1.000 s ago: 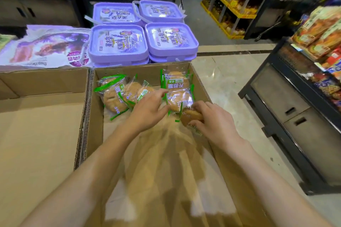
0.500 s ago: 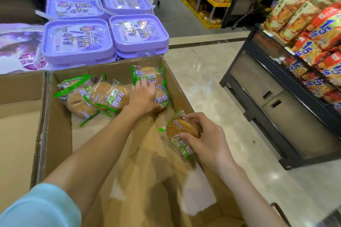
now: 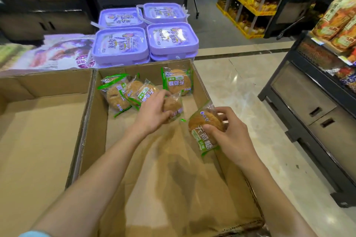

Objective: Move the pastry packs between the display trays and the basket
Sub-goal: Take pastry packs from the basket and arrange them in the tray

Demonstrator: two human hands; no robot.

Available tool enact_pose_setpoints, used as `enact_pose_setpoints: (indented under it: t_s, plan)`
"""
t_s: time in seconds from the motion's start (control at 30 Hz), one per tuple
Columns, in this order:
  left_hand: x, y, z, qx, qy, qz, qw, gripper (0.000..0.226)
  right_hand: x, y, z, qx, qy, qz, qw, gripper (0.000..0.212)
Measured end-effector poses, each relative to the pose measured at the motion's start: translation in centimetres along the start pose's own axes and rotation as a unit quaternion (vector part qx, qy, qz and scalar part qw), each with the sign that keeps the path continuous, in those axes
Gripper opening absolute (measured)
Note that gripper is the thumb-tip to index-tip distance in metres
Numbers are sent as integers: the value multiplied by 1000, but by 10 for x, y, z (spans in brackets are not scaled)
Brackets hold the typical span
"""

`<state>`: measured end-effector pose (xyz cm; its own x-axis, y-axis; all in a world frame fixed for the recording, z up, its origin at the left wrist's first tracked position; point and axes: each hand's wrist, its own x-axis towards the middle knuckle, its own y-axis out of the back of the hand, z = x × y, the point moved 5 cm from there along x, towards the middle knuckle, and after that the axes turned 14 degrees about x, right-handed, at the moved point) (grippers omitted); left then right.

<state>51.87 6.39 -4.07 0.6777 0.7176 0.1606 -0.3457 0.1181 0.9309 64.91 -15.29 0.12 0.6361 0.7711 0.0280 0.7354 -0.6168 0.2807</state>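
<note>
Head view: one pastry pack point(image 3: 204, 131) is gripped by the right hand point(image 3: 229, 136) at frame centre-right, long axis toward lower right; another pack point(image 3: 173, 108) is clasped in the left hand point(image 3: 152, 115) inside the cardboard tray point(image 3: 92, 121).

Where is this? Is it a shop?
Most likely a grocery shop. Yellow shelves hold packed snacks, purple tubs are stacked for sale, and wrapped pastry packs lie in a cardboard display tray.
</note>
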Motion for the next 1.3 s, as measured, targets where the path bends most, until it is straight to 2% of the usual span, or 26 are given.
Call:
enact_pose_setpoints:
  t_s: [0.1, 0.2, 0.37, 0.47, 0.57, 0.73, 0.8, 0.93, 1.07, 1.17, 1.3]
  plan:
    - [-51, 42, -8, -133, 85, 53, 986, 56, -15, 1, -4, 48, 9, 10, 999, 38]
    - [-109, 78, -17, -305, 146, 81, 938, 57, -44, -5, -13, 103, 6, 17, 995, 37]
    - [-205, 124, -3, -414, 128, 117, 893, 53, -123, -16, -25, 186, -20, 25, 982, 42]
    - [-259, 127, 10, -493, 116, 81, 859, 50, -196, -14, -31, 260, -28, 92, 961, 39]
    - [-309, 112, 31, -565, 106, 3, 818, 51, -284, -2, -19, 288, -59, 174, 940, 50]
    - [-393, 67, 95, -571, 75, -142, 805, 58, -435, 42, 9, 268, -92, 306, 909, 45]
    - [-423, 47, 125, -569, 66, -193, 797, 58, -495, 62, 19, 285, -96, 364, 881, 45]
    - [-472, 11, 188, -542, 29, -268, 796, 61, -597, 99, 43, 292, -95, 464, 831, 49]
    - [-517, -28, 250, -529, 28, -304, 792, 47, -668, 141, 81, 318, -117, 525, 781, 52]
    - [-550, -57, 296, -502, 18, -318, 804, 46, -705, 179, 112, 291, -147, 517, 792, 50]
    - [-594, -97, 341, -466, 56, -293, 833, 48, -734, 244, 147, 221, -173, 444, 851, 46]
